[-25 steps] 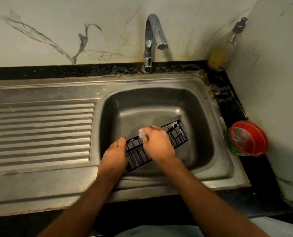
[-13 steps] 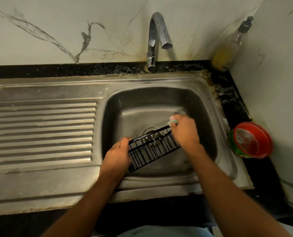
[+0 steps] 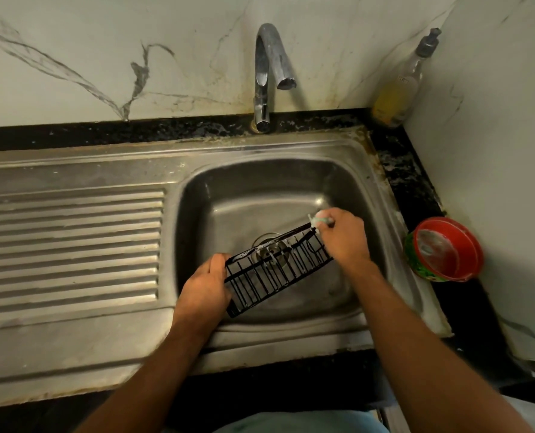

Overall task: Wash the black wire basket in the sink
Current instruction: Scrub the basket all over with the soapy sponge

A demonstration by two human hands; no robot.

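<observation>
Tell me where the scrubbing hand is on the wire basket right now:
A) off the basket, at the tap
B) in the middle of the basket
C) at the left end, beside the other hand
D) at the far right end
D: the right hand presses a pale scrub pad on the far right end of the black wire basket, while the left hand grips its left end.

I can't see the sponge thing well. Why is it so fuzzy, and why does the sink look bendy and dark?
Head view: the scrubber in the right hand is smeared, probably by motion; the black wire basket gripped by the left hand is sharper. The wide lens bows the sink rim. Lighting is dim, with small glints on the tap.
</observation>
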